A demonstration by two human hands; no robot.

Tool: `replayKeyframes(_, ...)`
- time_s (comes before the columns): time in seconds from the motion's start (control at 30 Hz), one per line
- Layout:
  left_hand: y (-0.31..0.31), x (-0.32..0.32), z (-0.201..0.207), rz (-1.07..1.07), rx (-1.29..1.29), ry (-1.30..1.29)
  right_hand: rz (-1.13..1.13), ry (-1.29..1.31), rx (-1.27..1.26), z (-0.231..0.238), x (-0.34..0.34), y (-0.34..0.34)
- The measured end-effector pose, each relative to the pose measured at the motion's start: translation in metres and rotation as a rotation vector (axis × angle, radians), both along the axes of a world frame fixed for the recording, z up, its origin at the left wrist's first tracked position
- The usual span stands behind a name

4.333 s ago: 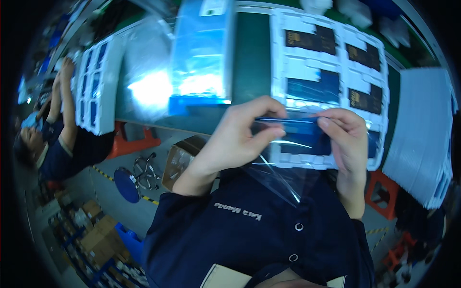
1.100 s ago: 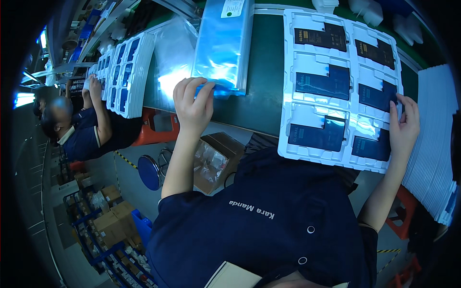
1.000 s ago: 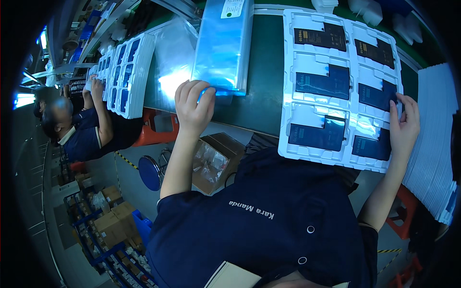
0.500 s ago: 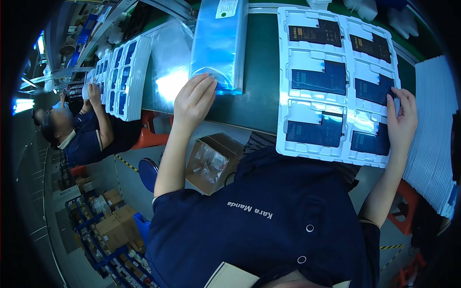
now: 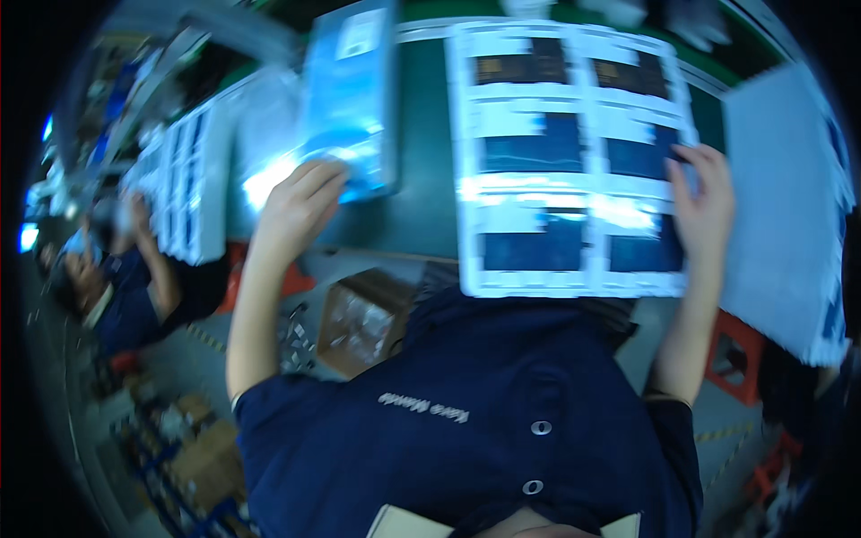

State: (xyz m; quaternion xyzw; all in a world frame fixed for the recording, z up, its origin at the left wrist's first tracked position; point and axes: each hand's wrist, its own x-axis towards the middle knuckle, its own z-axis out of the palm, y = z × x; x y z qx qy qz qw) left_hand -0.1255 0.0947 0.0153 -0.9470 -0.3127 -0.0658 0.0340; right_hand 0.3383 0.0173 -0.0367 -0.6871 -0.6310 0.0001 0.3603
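Observation:
A white moulded tray in front of me holds several flat dark batteries in separate pockets. My right hand is at the tray's right side, thumb and forefinger closed on the right edge of the middle-right battery. That battery lies in its pocket. To the left lies a stack of glossy blue plastic film with a pale label at its far end. My left hand has its fingers pressed together at the stack's near left corner. Blur and glare hide how much film is between them.
Clear plastic sheets lie left of the film. A tall stack of white trays stands at the right, and filled trays stand farther left beside a seated co-worker. Below the green table is an open cardboard box.
My view has swung, so table, tray and film appear farther left and the picture is blurred. Both hands stay by the same film corner and the same battery.

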Motion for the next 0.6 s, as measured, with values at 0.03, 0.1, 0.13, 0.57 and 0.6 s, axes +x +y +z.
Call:
replayKeyframes(0.03, -0.004, 0.001, -0.002, -0.011, 0.056, 0.048, -0.007, -0.046, 0.013, 0.0, -0.002, 0.002)
replayKeyframes(0.1, 0.0, -0.002, -0.014, -0.117, 0.149, 0.075, -0.002, -0.094, 0.058, -0.001, 0.002, 0.001)
replayKeyframes(0.13, -0.001, -0.002, -0.015, -0.124, 0.166, 0.095, -0.011, -0.026, 0.014, 0.005, 0.0, -0.001)
replayKeyframes(0.57, -0.017, -0.007, -0.047, -0.003, 0.339, -0.006, 0.013, 0.057, 0.062, 0.005, -0.001, 0.003)
replayKeyframes(0.6, -0.019, -0.004, -0.049, -0.04, 0.356, -0.06, 0.018, 0.023, 0.059, 0.004, -0.003, 0.003)
